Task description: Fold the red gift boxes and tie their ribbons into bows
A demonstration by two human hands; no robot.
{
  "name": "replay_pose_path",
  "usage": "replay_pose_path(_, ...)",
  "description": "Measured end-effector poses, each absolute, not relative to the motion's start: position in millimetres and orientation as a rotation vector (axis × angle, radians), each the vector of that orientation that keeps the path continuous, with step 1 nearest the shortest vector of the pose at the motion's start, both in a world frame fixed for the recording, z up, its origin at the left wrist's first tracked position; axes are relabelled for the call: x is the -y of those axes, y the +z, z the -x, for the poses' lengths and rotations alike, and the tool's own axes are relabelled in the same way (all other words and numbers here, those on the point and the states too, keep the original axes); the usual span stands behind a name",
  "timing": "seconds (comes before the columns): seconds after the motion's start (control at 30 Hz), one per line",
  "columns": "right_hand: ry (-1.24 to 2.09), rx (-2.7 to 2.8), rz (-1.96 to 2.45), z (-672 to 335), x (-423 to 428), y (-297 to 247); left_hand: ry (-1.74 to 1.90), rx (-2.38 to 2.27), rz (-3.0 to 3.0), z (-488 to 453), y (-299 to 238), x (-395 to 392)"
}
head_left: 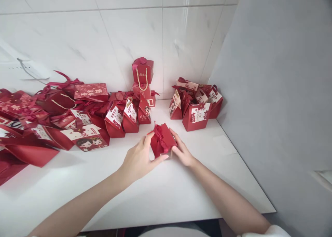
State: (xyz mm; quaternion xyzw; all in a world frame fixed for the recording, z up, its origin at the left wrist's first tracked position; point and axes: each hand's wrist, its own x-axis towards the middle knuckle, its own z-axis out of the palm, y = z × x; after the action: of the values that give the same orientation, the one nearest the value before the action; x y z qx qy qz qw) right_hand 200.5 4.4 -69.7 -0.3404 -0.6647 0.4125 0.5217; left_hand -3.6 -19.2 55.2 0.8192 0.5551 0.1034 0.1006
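Observation:
A small red gift box (164, 140) with a red ribbon bow on top rests on the white table (166, 195), held between both hands. My left hand (138, 159) grips its left side, thumb stretched along the box's front edge. My right hand (183, 150) presses against its right side with fingers curled round the corner. Both forearms reach in from the bottom of the view.
A big heap of red gift boxes and bags (64, 123) covers the table's left half. A stack of red boxes (142, 78) stands against the tiled wall. A small cluster of finished boxes (195, 107) sits at the back right. A grey wall (280, 109) bounds the right.

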Motion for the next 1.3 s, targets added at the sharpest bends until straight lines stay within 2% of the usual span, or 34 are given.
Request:
replay_pose_path(0.13, 0.923, 1.537, 0.98, -211, -11, -68, 0.074, -1.574, -2.261, 3, 84, 23)
replay_pose_path(0.33, 0.833, 1.219, 1.184, -204, -26, -66, 0.283, -1.687, -2.234, 13, 107, -27)
replay_pose_path(0.43, 0.846, 1.263, 1.38, -196, -47, -57, 0.466, -1.532, -2.234, 15, 87, -63)
replay_pose_path(0.57, 0.666, 1.486, 1.739, -190, -84, -37, 0.849, -1.544, -2.161, 15, 25, -88)
replay_pose_path(0.77, 0.527, 1.559, 1.936, -179, -135, -26, 0.961, -1.592, -2.001, 26, -47, -85)
replay_pose_path(1.13, 0.525, 1.718, 1.773, -136, -170, -27, 0.935, -1.511, -1.98, 38, -62, -97)
replay_pose_path(1.3, 0.494, 1.813, 1.653, -156, -183, 6, 0.931, -1.497, -1.975, 40, -65, -98)
